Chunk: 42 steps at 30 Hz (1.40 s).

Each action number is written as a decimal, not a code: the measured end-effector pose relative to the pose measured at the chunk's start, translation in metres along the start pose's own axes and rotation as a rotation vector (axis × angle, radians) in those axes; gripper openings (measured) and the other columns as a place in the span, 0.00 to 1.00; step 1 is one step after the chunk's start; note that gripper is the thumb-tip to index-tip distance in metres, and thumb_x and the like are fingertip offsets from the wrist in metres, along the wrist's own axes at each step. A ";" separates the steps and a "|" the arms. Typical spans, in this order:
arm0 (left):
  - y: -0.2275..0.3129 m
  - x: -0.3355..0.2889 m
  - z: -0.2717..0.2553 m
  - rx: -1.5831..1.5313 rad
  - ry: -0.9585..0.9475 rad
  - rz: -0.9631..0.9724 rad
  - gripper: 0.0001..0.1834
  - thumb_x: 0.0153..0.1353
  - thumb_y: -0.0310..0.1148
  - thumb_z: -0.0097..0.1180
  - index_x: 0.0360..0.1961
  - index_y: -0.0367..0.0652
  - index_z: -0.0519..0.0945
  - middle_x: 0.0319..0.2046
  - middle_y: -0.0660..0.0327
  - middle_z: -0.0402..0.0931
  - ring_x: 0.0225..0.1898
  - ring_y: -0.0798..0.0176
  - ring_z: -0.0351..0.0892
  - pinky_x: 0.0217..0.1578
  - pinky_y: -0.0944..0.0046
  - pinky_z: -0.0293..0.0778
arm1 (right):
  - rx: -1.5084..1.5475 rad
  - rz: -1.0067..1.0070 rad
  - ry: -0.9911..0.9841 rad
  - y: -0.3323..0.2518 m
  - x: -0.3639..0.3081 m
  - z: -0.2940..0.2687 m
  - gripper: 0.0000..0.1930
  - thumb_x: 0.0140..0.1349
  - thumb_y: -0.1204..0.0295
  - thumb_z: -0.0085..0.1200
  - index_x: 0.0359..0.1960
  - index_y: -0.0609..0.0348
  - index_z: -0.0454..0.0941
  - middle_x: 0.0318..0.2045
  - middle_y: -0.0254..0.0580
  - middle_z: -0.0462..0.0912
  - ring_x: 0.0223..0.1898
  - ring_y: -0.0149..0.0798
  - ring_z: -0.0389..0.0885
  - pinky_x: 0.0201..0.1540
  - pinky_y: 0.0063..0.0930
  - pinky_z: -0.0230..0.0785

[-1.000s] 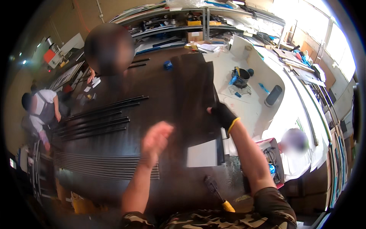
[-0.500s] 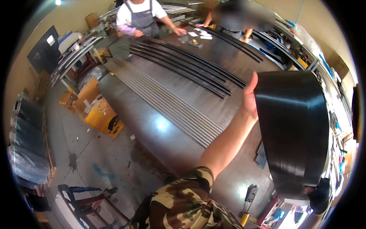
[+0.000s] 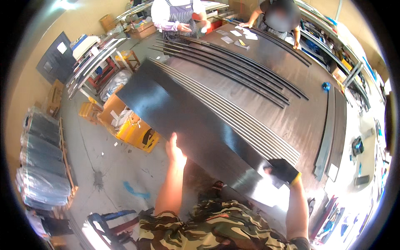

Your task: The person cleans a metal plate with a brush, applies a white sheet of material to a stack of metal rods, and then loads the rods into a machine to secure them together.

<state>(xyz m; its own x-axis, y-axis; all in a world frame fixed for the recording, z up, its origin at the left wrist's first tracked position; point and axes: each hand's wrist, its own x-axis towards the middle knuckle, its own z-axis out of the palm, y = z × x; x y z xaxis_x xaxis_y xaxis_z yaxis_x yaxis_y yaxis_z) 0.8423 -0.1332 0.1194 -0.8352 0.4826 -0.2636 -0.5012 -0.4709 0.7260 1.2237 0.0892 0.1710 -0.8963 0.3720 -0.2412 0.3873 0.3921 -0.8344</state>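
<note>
- Holding dark sheet (image 3: 189, 127) aslant, table's (image 3: 303, 125) near side; spread grip likely balances its length.
- Right hand (image 3: 284, 170), gloved: fingers clamped on right end.
- Left hand (image 3: 176, 156): thumb at near edge, likely propping; other fingers hidden, closure can't tell.
- Sheet: no readable label.

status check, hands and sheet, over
Left hand grips dark sheet, near edge. Gloved right hand grips right end. Silvery rods along far edge, contact unclear.
</note>
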 end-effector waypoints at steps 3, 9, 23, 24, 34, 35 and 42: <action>-0.036 0.044 -0.054 0.251 0.269 -0.070 0.31 0.68 0.43 0.58 0.62 0.30 0.66 0.58 0.48 0.72 0.55 0.50 0.77 0.52 0.48 0.78 | -0.215 0.292 0.239 0.029 0.033 0.058 0.29 0.56 0.49 0.68 0.50 0.60 0.82 0.37 0.49 0.86 0.40 0.45 0.84 0.46 0.36 0.75; -0.065 0.073 -0.103 0.274 0.314 -0.146 0.31 0.71 0.42 0.56 0.64 0.31 0.63 0.59 0.52 0.71 0.56 0.50 0.75 0.55 0.45 0.75 | -0.430 0.540 1.059 0.074 -0.073 0.137 0.26 0.50 0.63 0.72 0.50 0.60 0.79 0.41 0.51 0.82 0.46 0.55 0.81 0.50 0.45 0.73; -0.054 0.055 -0.053 0.397 0.038 -0.231 0.18 0.68 0.27 0.59 0.56 0.34 0.76 0.52 0.54 0.79 0.49 0.56 0.81 0.52 0.55 0.80 | -0.167 0.992 0.936 0.066 -0.110 0.145 0.26 0.58 0.60 0.63 0.57 0.58 0.76 0.46 0.59 0.80 0.47 0.59 0.81 0.50 0.47 0.74; -0.058 0.058 -0.053 0.391 0.060 -0.247 0.16 0.67 0.28 0.60 0.55 0.35 0.77 0.51 0.55 0.80 0.48 0.57 0.81 0.51 0.56 0.81 | -0.161 0.962 0.934 0.066 -0.111 0.139 0.26 0.58 0.60 0.63 0.57 0.57 0.76 0.46 0.58 0.80 0.47 0.59 0.81 0.50 0.47 0.74; -0.066 0.086 -0.076 0.446 0.045 -0.295 0.20 0.70 0.25 0.53 0.61 0.30 0.71 0.56 0.49 0.75 0.53 0.52 0.79 0.53 0.52 0.81 | -0.166 0.953 0.937 0.076 -0.106 0.130 0.26 0.57 0.59 0.65 0.57 0.51 0.78 0.45 0.53 0.81 0.46 0.57 0.82 0.48 0.47 0.74; -0.066 0.088 -0.078 0.425 0.032 -0.315 0.20 0.70 0.25 0.53 0.61 0.30 0.71 0.56 0.48 0.75 0.53 0.51 0.79 0.52 0.51 0.81 | -0.178 0.945 0.933 0.077 -0.107 0.131 0.26 0.57 0.59 0.64 0.57 0.51 0.78 0.45 0.52 0.81 0.45 0.57 0.82 0.48 0.47 0.74; -0.062 0.086 -0.068 0.530 0.051 -0.299 0.19 0.69 0.26 0.54 0.59 0.31 0.72 0.53 0.48 0.77 0.50 0.50 0.81 0.48 0.48 0.83 | -0.129 0.951 0.928 0.074 -0.103 0.129 0.21 0.59 0.59 0.62 0.53 0.49 0.78 0.45 0.50 0.80 0.47 0.56 0.81 0.49 0.46 0.73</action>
<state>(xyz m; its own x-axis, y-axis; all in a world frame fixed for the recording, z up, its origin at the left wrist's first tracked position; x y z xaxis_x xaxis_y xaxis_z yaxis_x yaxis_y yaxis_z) 0.7860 -0.1129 0.0089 -0.6919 0.4952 -0.5254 -0.5457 0.1178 0.8296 1.3171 -0.0289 0.0702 0.1893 0.9541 -0.2322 0.8392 -0.2799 -0.4662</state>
